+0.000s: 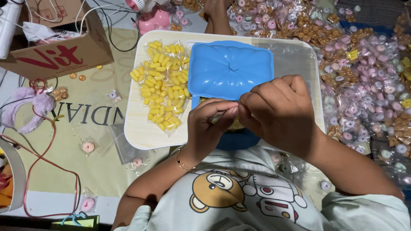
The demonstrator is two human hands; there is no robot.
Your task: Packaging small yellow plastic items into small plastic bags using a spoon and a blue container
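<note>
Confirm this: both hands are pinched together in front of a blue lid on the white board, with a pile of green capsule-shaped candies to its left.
One detail is wrong: the candies are yellow, not green. The head view shows the left hand and right hand pinched together in front of the blue lid on the white board, with the packets of yellow capsule-shaped candies to its left.

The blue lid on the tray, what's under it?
Under the blue lid a sliver of blue container shows at its lower left edge, resting on the pale tray. The contents are covered by the lid and by the left hand and right hand.
</note>
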